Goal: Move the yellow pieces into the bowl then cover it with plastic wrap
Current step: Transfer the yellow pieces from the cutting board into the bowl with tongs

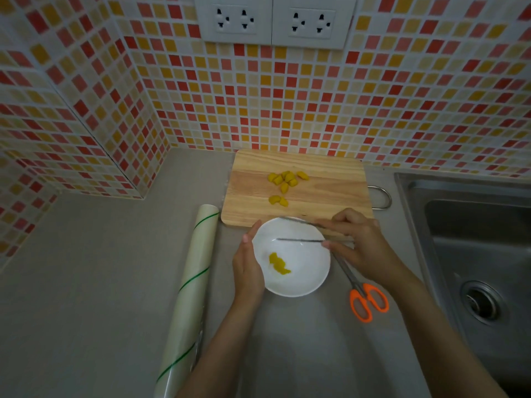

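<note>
A white bowl (298, 282) sits on the grey counter with yellow pieces (278, 264) lying in its bottom. My left hand (247, 268) cups the bowl's left rim. My right hand (356, 242) holds a pair of metal chopsticks (298, 240); their tips are spread apart over the bowl and hold nothing. Several more yellow pieces (286, 179) lie on the wooden cutting board (330, 191) behind the bowl, with two of them (278, 200) nearer its front edge. A plastic wrap roll (189, 291) with green stripes lies to the left of the bowl.
Orange-handled scissors (367, 303) lie on the counter right of the bowl, partly under my right wrist. A steel sink (471, 242) takes up the right side. Tiled walls (258, 110) close off the back and left, with power sockets (275, 21) above.
</note>
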Available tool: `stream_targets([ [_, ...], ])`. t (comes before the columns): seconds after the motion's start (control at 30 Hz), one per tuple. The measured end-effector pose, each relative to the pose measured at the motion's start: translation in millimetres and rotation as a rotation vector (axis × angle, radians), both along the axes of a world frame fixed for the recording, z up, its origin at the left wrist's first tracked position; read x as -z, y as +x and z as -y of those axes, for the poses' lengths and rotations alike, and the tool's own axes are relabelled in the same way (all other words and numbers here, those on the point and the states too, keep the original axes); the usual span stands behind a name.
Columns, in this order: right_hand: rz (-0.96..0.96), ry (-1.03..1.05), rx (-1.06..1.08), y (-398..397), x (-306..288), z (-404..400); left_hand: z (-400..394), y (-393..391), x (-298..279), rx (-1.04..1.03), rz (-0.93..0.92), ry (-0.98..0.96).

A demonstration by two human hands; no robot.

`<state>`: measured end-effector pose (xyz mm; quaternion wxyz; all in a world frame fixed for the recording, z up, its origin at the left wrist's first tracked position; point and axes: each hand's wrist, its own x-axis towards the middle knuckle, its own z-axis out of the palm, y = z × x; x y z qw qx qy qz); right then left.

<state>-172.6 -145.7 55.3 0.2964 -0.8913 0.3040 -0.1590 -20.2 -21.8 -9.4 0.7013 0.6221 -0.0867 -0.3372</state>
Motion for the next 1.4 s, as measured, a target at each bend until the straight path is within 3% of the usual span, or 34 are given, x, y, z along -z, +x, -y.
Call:
stream_targets([
  [0.13,0.083,-0.003,0.107,23.3,3.2,29.2,-0.8,-1.4,0.6,0.003,0.002,0.01],
  [0.37,-0.111,0.058,0.122,68.5,48.3,61.1,-1.7,-2.0,-0.1,0.001,-0.002,0.021],
  [0.57,-0.008,0.054,0.117,70.6,51.5,55.6,-1.6,-1.4,-1.9,-0.013,0.001,0.043],
  [0.8,0.183,0.077,0.049,27.0,14.2,15.6,-1.1,-1.4,-0.5,-0.005,0.005,0.038],
  [1.03,0.014,0.046,0.011,-2.7,5.6,-11.6,-1.2,-2.2,2.3,0.01,-0.012,-0.007],
  [1.23,0.065,-0.049,0.216,25.0,6.6,38.5,-2.8,-1.7,1.5,0.011,0.049,0.023],
  [1.4,-0.12,-0.061,0.349,68.5,34.6,72.0,-2.0,-1.8,2.2,-0.002,0.03,0.052],
])
